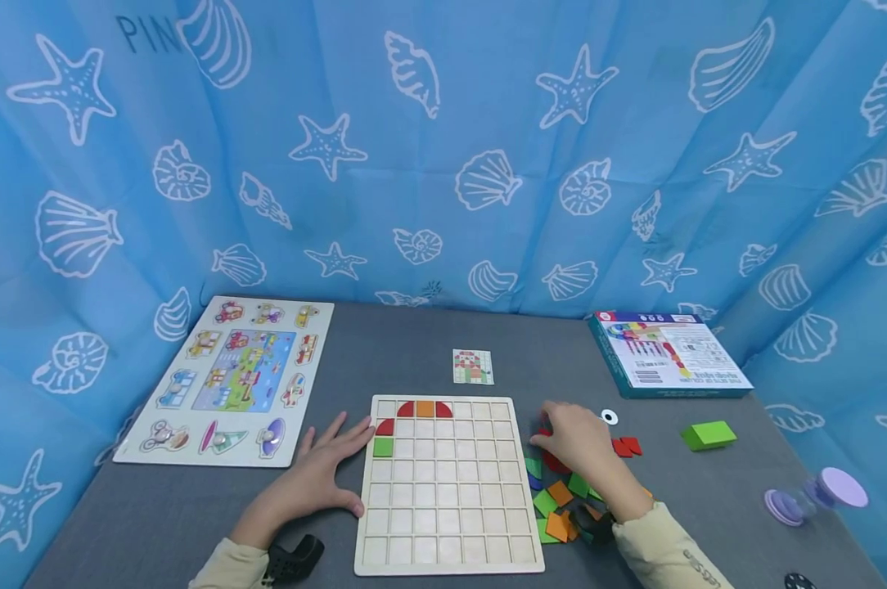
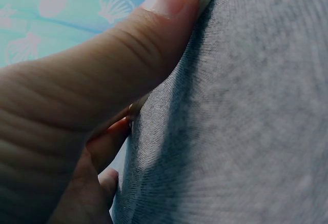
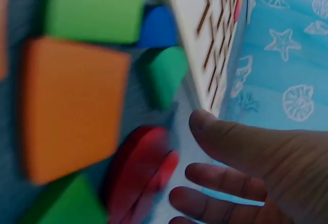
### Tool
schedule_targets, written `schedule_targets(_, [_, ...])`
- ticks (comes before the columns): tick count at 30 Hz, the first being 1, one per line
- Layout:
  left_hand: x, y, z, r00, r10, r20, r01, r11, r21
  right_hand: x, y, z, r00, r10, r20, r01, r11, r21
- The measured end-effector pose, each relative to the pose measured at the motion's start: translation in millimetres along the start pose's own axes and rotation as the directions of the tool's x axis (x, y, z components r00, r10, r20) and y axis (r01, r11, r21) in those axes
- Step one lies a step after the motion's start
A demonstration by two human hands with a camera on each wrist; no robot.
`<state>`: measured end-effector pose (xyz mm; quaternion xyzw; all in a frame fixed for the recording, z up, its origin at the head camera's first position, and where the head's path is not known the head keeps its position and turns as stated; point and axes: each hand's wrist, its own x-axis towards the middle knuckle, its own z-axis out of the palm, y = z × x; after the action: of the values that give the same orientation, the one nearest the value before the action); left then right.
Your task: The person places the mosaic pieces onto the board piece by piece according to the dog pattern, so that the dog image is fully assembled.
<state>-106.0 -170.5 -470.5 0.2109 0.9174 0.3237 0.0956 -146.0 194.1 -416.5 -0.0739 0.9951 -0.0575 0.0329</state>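
Observation:
A pale wooden grid board (image 1: 447, 495) lies on the grey cloth. In its upper left cells sit an orange square tile (image 1: 425, 409), a green square tile (image 1: 383, 447) and red curved tiles. My left hand (image 1: 314, 483) rests at the board's left edge, fingers spread, with the thumb lower down that edge. Beyond the right edge, my right hand (image 1: 579, 446) hovers by red curved pieces (image 3: 136, 172), its fingers loosely bent and apart from them in the right wrist view. Orange (image 3: 77, 111), green and blue pieces lie loose around there, partly hidden by the right arm.
A small picture card (image 1: 473, 366) lies behind the board. At left is a vehicle puzzle board (image 1: 281, 442). To the right are a flat box (image 1: 679, 352), a white ring (image 1: 609, 417), red pieces (image 1: 626, 447), a green block (image 1: 709, 435) and a purple-capped timer (image 1: 815, 496).

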Motion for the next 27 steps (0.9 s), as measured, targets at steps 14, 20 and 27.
schedule_targets(14, [0.7, 2.2, -0.3, 1.0, -0.007, 0.006, 0.007, 1.0, -0.006, 1.5, 4.1, 8.9, 0.998, -0.059, -0.006, 0.059, 0.998, 0.02])
schedule_targets(20, [0.3, 2.0, -0.3, 1.0, -0.011, 0.003, 0.011, 1.0, 0.009, 2.6, 3.6, 13.5, 0.987, -0.157, -0.028, 0.158, 0.986, 0.057])
schedule_targets(27, [-0.9, 2.1, -0.1, 1.0, -0.019, -0.005, 0.019, 1.0, 0.018, 3.3, 3.9, 14.0, 0.991, -0.126, -0.053, 0.129, 0.99, 0.053])
